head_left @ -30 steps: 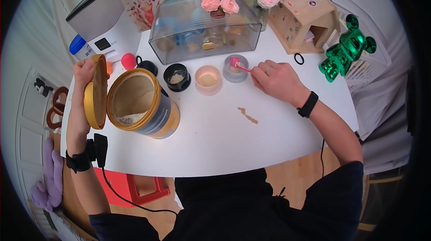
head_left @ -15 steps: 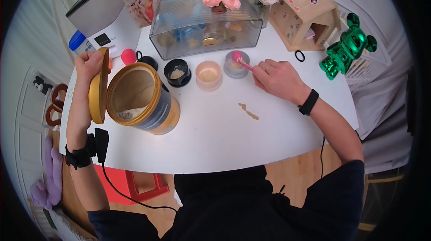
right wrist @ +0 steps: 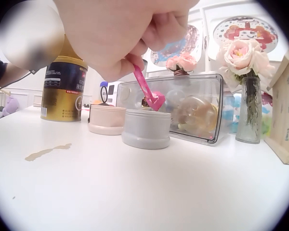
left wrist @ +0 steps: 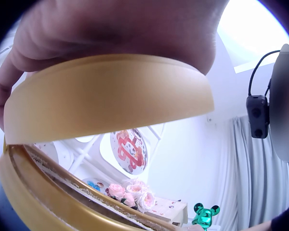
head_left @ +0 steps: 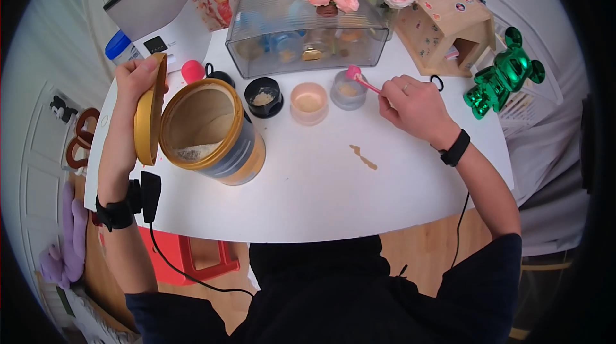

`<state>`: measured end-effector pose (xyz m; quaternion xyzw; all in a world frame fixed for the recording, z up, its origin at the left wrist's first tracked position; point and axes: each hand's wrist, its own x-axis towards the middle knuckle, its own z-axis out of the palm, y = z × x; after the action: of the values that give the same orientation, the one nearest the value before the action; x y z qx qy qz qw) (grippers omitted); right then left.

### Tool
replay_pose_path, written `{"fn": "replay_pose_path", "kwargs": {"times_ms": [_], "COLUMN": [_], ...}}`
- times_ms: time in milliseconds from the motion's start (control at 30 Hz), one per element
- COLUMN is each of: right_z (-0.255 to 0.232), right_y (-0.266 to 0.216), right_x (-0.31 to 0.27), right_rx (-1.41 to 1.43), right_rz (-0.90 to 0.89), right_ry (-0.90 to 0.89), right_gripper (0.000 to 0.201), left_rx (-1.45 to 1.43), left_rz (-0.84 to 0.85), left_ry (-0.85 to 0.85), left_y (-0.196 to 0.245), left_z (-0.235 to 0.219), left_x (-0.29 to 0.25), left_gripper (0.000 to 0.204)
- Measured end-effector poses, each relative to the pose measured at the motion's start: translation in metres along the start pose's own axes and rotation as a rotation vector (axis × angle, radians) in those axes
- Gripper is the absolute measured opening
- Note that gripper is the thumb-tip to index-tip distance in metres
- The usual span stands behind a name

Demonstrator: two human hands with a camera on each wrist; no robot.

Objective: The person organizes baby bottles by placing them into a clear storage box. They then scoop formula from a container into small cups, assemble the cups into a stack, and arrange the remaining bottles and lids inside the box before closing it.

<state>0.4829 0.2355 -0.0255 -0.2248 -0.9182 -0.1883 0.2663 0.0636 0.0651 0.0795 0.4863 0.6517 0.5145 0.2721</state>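
My left hand grips the gold lid, holding it tilted up beside the mouth of a large powder can. Pale powder lies low inside the can. In my right hand the handle of a pink scoop is pinched between thumb and fingers. The scoop's head is at the far rim of a small grey cup, which has some powder in it. Left of that cup stand a peach cup and a black cup, both with powder inside.
Behind the cups is a clear storage box with pink roses on top. A wooden house and a shiny green bear figure stand at right, a grey-white appliance at back left. A tan powder streak marks the white table.
The scoop has turned and moved from over the middle of the grey cup to its far rim. The left hand still holds the lid; the whole head view has shifted slightly.
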Motion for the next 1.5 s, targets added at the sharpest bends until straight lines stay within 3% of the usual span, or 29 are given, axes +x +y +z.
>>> {"fn": "replay_pose_path", "kwargs": {"times_ms": [333, 567, 667, 767, 867, 1000, 1033, 1100, 1500], "right_z": [-0.01, -0.06, -0.065, -0.058, -0.058, -0.048, -0.046, -0.042, -0.03], "right_y": [-0.001, -0.026, -0.06, -0.092, -0.115, -0.128, -0.129, -0.132, -0.137], "right_x": [0.014, 0.106, 0.144, 0.172, 0.19, 0.21, 0.215, 0.223, 0.244], "right_rx": [0.155, 0.17, 0.357, 0.524, 0.502, 0.367, 0.347, 0.305, 0.298], "right_rz": [0.137, 0.006, -0.107, -0.202, -0.242, -0.235, -0.245, -0.263, -0.467], "right_ry": [0.089, 0.195, 0.234, 0.187, 0.118, -0.283, -0.328, -0.422, -0.541], "right_gripper": [0.019, 0.018, 0.015, 0.015, 0.016, 0.019, 0.02, 0.021, 0.008], "left_rx": [-0.063, -0.024, -0.009, 0.018, 0.057, 0.043, -0.009, -0.004, 0.05], "left_rz": [0.048, 0.031, 0.049, 0.037, 0.059, 0.05, 0.004, 0.0, 0.012], "left_ry": [0.029, -0.02, -0.012, -0.018, -0.025, -0.028, -0.063, -0.053, -0.067], "left_y": [0.005, -0.008, -0.008, 0.0, 0.005, 0.006, 0.014, 0.017, 0.018], "left_z": [0.004, -0.014, -0.013, -0.017, -0.019, -0.021, -0.018, -0.014, -0.007], "left_x": [-0.002, 0.008, 0.008, 0.004, 0.003, 0.001, -0.002, -0.003, -0.004], "left_gripper": [0.064, 0.064, 0.063, 0.063, 0.064, 0.066, 0.083, 0.085, 0.08]}}
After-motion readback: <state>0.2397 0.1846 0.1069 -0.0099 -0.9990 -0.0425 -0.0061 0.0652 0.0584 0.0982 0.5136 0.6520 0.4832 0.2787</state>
